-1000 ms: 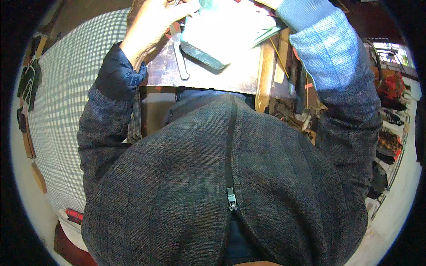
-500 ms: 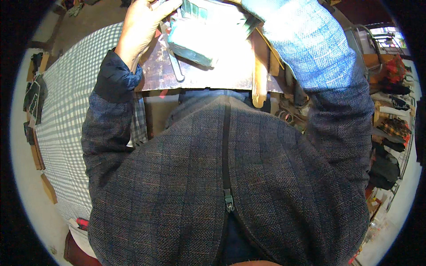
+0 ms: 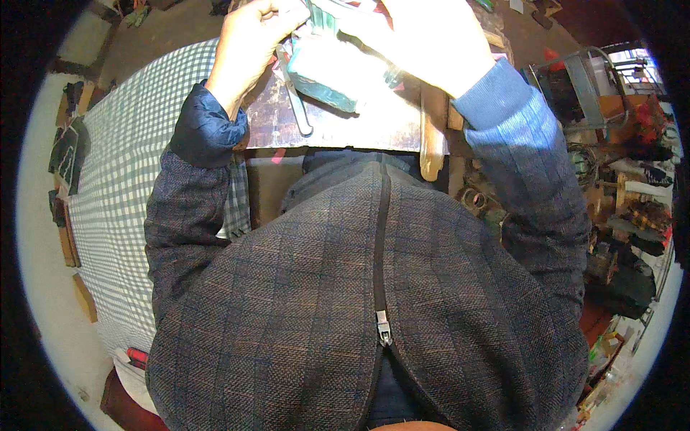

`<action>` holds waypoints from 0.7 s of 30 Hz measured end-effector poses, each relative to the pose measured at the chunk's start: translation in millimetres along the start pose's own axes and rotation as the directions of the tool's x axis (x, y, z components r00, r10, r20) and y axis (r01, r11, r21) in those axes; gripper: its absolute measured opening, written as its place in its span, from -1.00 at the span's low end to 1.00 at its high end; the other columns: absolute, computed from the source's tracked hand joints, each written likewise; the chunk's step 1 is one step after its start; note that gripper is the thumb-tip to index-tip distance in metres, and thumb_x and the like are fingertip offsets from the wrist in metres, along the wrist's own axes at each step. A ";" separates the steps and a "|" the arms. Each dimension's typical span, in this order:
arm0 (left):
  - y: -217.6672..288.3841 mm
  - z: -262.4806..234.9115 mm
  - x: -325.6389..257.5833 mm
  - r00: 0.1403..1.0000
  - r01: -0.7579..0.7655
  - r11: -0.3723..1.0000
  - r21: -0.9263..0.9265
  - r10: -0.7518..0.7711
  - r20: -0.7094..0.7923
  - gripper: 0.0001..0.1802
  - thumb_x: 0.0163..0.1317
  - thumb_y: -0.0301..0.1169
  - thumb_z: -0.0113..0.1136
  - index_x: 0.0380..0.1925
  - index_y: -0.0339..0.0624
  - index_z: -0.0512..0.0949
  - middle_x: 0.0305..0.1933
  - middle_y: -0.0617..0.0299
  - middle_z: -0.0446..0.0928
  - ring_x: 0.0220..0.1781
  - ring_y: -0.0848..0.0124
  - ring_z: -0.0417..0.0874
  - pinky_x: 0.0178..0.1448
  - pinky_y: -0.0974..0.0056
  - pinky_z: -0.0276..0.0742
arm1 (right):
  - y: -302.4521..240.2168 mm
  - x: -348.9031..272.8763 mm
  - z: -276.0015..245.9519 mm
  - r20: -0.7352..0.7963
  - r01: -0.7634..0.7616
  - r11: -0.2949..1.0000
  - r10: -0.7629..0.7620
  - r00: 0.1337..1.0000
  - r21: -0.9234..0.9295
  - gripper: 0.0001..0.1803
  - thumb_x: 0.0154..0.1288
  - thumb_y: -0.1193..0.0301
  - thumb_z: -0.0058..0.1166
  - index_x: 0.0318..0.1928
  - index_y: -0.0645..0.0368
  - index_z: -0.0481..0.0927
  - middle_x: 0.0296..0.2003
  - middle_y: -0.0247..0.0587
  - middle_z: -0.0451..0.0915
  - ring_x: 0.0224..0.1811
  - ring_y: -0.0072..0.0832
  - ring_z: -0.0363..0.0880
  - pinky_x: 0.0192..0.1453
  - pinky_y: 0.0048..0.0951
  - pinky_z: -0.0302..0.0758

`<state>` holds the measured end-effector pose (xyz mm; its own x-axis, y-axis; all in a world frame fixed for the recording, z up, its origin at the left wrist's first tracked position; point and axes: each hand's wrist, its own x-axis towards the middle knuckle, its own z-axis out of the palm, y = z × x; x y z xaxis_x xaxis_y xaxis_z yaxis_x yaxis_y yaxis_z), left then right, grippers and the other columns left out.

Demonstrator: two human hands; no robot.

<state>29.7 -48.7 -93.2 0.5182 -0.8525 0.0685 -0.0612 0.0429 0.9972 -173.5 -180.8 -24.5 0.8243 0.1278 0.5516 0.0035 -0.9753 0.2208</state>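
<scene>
At the top edge, my left hand has thumb and fingers pinched together beside a green ridged piece; what lies in the pinch is too small to make out. My right hand reaches in from the other side, fingers bent toward the same spot. Glare and the frame's edge hide its fingertips and anything they grip. Below both hands, a green block-like thing rests on the worn work board, its top washed out by strong light. A thin metal strip with a hooked end lies left of it.
A wooden stick juts over the board's near edge on the right. A checked cloth covers a surface at left. Rolls of tape, a metal-framed rack and cluttered shelves stand at right.
My right hand has come into view, its forearm drawn lower and turned inward. The whole view has shifted slightly. My left hand keeps its pinch near the green ridged piece.
</scene>
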 end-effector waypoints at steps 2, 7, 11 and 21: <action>0.3 -0.3 1.0 1.000 -0.009 1.000 -0.004 0.009 0.009 -0.84 0.34 -0.45 0.38 -0.16 -0.29 0.65 -0.40 0.30 0.68 -0.53 0.61 0.56 -0.47 0.47 0.43 | 2.8 1.9 5.2 -0.023 0.106 0.989 -0.109 0.994 -0.105 -0.68 0.34 0.22 0.08 0.01 0.01 0.71 -0.21 -0.10 0.69 -0.12 -0.15 0.68 -0.09 -0.12 0.62; 7.5 -1.9 5.2 0.997 -0.020 1.000 -0.011 0.021 0.077 -0.84 0.34 -0.52 0.34 -0.14 -0.36 0.64 -0.26 0.23 0.71 -0.26 0.49 0.71 -0.11 0.38 0.64 | 4.8 6.9 2.9 0.304 -0.432 0.887 0.372 0.877 0.164 -0.56 0.39 0.00 0.09 -0.09 0.09 0.76 -0.30 0.01 0.74 -0.25 -0.08 0.75 -0.10 -0.09 0.69; 14.1 -2.1 12.8 0.990 -0.028 0.998 -0.054 0.035 0.138 -0.82 0.41 -0.49 0.26 -0.07 -0.36 0.64 -0.22 0.32 0.70 -0.26 0.55 0.68 -0.13 0.41 0.59 | 11.0 14.8 5.0 0.150 -0.378 0.909 0.355 0.923 0.173 -0.43 0.39 -0.12 0.08 -0.19 0.18 0.75 -0.33 0.09 0.74 -0.28 -0.01 0.77 -0.09 -0.05 0.69; -6.8 -20.4 51.8 0.977 -0.044 0.883 -0.467 0.135 0.164 -0.61 0.50 -0.44 -0.03 0.23 -0.36 0.54 0.16 0.08 0.68 0.12 0.29 0.75 0.27 0.22 0.67 | 61.1 53.7 27.6 0.147 -0.405 0.895 0.382 0.912 0.186 -0.37 0.35 -0.17 0.15 -0.18 0.23 0.78 -0.37 0.20 0.73 -0.25 0.05 0.78 -0.06 -0.06 0.69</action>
<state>74.3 -82.5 -95.8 0.3580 -0.9127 0.1969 0.3218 0.3186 0.8916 -113.4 -238.5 -3.6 0.8367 -0.2825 0.4693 -0.2255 -0.9584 -0.1748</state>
